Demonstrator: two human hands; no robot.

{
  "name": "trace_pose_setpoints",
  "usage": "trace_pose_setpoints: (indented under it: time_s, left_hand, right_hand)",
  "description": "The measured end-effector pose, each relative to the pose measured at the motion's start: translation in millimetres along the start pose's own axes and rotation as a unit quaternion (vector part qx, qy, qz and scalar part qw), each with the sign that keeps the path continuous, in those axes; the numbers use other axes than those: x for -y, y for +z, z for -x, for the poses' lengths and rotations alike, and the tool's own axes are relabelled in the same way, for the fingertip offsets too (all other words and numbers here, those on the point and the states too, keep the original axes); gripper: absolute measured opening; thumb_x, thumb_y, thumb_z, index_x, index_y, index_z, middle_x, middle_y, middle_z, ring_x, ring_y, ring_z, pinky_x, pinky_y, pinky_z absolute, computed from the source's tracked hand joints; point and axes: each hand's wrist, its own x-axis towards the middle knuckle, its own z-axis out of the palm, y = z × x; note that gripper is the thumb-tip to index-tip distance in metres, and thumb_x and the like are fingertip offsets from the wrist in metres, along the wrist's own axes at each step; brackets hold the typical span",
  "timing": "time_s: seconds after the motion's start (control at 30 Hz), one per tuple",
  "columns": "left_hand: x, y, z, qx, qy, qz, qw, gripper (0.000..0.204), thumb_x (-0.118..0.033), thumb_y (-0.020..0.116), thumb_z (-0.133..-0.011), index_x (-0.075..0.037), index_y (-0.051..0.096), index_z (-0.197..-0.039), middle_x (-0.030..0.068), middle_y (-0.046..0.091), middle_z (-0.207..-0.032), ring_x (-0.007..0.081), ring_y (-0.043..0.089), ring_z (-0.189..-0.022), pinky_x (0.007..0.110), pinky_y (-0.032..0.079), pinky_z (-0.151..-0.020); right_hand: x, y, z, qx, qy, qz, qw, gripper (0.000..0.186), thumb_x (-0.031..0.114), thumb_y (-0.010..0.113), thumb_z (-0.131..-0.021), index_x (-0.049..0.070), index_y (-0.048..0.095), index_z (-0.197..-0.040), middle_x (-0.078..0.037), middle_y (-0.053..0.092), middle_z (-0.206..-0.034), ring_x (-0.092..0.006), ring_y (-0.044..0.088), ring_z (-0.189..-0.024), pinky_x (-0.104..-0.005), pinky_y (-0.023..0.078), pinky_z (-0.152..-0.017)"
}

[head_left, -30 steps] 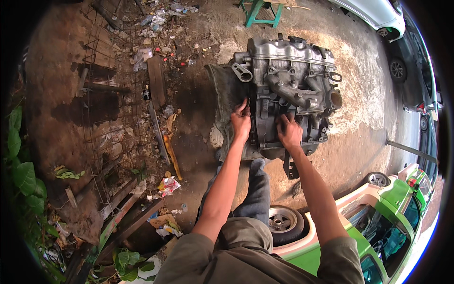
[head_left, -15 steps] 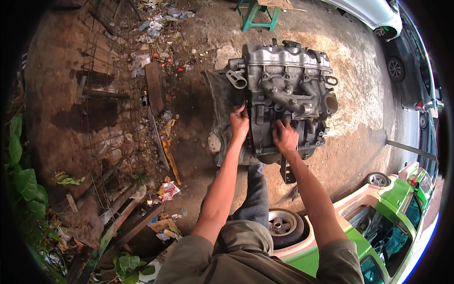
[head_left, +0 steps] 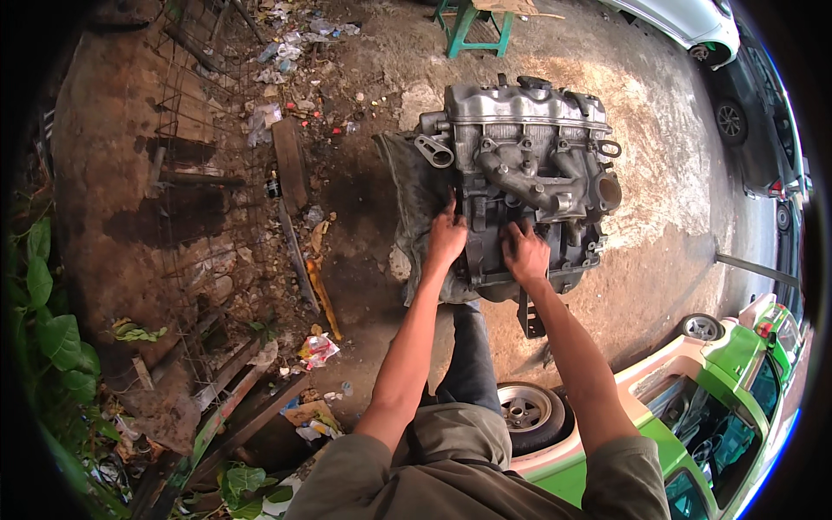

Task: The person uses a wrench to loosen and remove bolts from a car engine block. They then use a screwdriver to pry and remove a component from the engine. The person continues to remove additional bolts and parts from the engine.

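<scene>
A grey metal car engine (head_left: 529, 165) stands on the ground before me, with its ribbed silver valve cover (head_left: 524, 108) at the far side. The curved manifold (head_left: 533, 184) juts out on top. My left hand (head_left: 447, 238) rests against the engine's left end, its index finger stretched out along the edge; the other fingers are mostly hidden. On the dark side of the block, below the manifold, lies my right hand (head_left: 526, 251) with its fingers curled inward. Whatever they grip is hidden. A slotted dark bracket (head_left: 531, 322) sticks out near my right wrist.
Dark cloth (head_left: 407, 186) lies under the engine's left side. Litter and planks (head_left: 290, 165) cover the ground to the left. A loose wheel (head_left: 526, 409) lies by my legs, beside a green vehicle (head_left: 693, 425). A green stool (head_left: 478, 33) stands at the far side.
My left hand has shifted slightly down and right along the engine's end, and its index finger now points away from me. The right hand stays at nearly the same spot.
</scene>
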Motion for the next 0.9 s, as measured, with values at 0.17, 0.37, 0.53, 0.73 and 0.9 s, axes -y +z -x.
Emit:
trace_pose_setpoints:
  time_s: [0.17, 0.37, 0.53, 0.73, 0.9]
  left_hand:
    - [-3, 1, -2, -0.017, -0.052, 0.014, 0.998, 0.067, -0.046, 0.049, -0.098, 0.01, 0.045, -0.135, 0.0356, 0.063, -0.106, 0.0484, 0.059, -0.109, 0.05, 0.047, -0.09]
    - [0, 8, -2, -0.025, -0.096, -0.053, 0.994, 0.067, -0.055, 0.043, -0.099, 0.009, 0.055, -0.112, 0.0372, 0.062, -0.104, 0.0527, 0.057, -0.107, 0.056, 0.046, -0.089]
    - [-3, 13, -10, -0.022, -0.122, -0.131, 0.984, 0.064, -0.05, 0.038, -0.101, 0.01, 0.059, -0.109, 0.0371, 0.062, -0.105, 0.0516, 0.056, -0.108, 0.056, 0.046, -0.091]
    - [-41, 3, -11, -0.027, -0.126, -0.165, 0.978, 0.052, -0.039, 0.051, -0.095, 0.01, 0.067, -0.088, 0.0356, 0.064, -0.096, 0.0504, 0.061, -0.099, 0.055, 0.049, -0.086]
    - [-62, -26, -34, 0.086, -0.238, -0.034, 0.967, 0.029, -0.015, 0.054, -0.08, 0.012, 0.066, -0.087, 0.0346, 0.065, -0.091, 0.0494, 0.065, -0.086, 0.051, 0.052, -0.072]
  right_hand:
    - [-2, 1, 0, 0.001, 0.0, 0.005, 1.0, 0.015, 0.016, 0.064, -0.082, 0.015, 0.061, -0.096, -0.012, 0.058, -0.1, -0.0365, 0.065, -0.081, -0.0464, 0.052, -0.073]
    - [-4, 3, 3, 0.016, -0.003, 0.006, 1.0, 0.019, 0.018, 0.064, -0.082, 0.015, 0.061, -0.1, -0.014, 0.06, -0.102, -0.0365, 0.065, -0.083, -0.0456, 0.052, -0.076]
    - [-5, 2, 1, 0.019, -0.005, -0.002, 1.0, 0.018, 0.015, 0.065, -0.081, 0.014, 0.061, -0.099, -0.012, 0.059, -0.1, -0.0356, 0.065, -0.085, -0.0455, 0.052, -0.074]
    - [-4, -3, -2, 0.034, -0.006, 0.017, 0.999, 0.022, 0.018, 0.065, -0.082, 0.015, 0.059, -0.103, -0.014, 0.061, -0.099, -0.0358, 0.065, -0.084, -0.0455, 0.052, -0.077]
    - [-1, -5, -2, 0.033, -0.007, -0.013, 0.999, 0.023, 0.017, 0.066, -0.08, 0.015, 0.06, -0.102, -0.018, 0.059, -0.101, -0.0384, 0.065, -0.084, -0.047, 0.052, -0.075]
